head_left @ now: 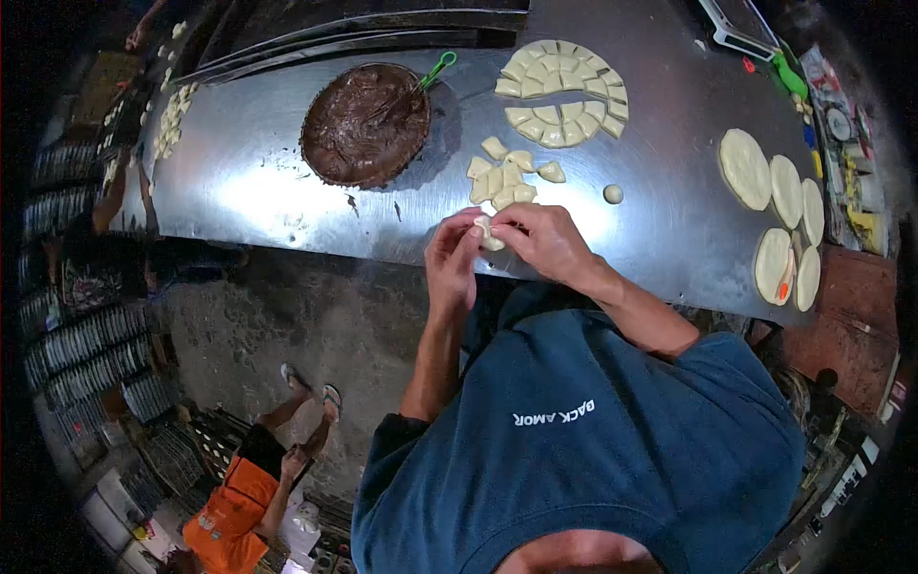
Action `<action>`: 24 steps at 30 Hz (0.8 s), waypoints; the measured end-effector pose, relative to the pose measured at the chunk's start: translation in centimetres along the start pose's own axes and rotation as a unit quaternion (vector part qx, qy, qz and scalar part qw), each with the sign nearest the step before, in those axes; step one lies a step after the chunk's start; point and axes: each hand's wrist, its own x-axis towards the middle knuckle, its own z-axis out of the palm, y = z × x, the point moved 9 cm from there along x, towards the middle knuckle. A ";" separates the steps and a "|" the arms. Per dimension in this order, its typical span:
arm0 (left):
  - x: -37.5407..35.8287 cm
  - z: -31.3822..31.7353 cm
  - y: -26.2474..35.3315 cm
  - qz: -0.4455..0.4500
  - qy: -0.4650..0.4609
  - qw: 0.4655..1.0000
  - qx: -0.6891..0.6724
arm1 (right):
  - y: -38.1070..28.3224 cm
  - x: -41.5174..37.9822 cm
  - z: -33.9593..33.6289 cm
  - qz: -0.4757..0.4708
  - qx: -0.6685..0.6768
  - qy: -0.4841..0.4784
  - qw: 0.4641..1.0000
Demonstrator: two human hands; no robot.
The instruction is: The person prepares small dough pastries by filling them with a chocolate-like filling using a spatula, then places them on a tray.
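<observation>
Near the front edge of the metal table, my left hand cups a small piece of dough. My right hand pinches the same piece from the other side, fingertips close to the left ones. Just beyond my hands lie several loose cut dough pieces. Farther back is a round of dough cut into many small blocks, with a gap across it. A single smooth dough ball sits to the right. On the left stands a wide bowl of dark brown filling with a green-handled tool in it.
Several flat dough rounds lie at the table's right end, one with an orange-tipped tool on it. Small dough pieces are spread at the far left. A person in an orange shirt is at the lower left.
</observation>
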 end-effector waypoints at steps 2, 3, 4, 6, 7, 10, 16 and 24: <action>0.8 0.7 -0.3 -0.076 -0.052 0.993 -0.070 | -1.2 0.7 -1.4 -0.014 -0.020 0.035 0.999; 0.9 1.6 -1.1 -0.152 -0.100 0.973 -0.141 | -1.1 1.1 -1.2 -0.007 -0.020 0.037 0.999; 1.7 1.5 -1.6 -0.166 -0.118 0.973 -0.111 | -1.3 1.5 -1.3 -0.034 0.021 0.064 0.997; 2.7 1.0 -2.6 -0.195 -0.129 0.967 -0.101 | -1.2 1.5 -1.3 -0.091 0.012 0.088 0.992; 3.2 0.9 -3.2 -0.215 -0.135 0.963 -0.086 | -0.7 1.2 -0.9 -0.081 0.004 0.091 0.993; 3.4 1.2 -5.3 -0.252 -0.126 0.956 -0.083 | -1.5 -0.9 -1.2 -0.119 -0.075 0.159 0.977; -2.0 6.5 -10.3 -0.347 -0.146 0.926 0.042 | 8.3 -8.1 -5.8 0.045 -0.136 0.274 0.951; 7.9 11.8 -8.4 0.292 -0.202 0.633 0.688 | 16.1 -19.5 -7.7 0.069 -0.343 0.267 0.898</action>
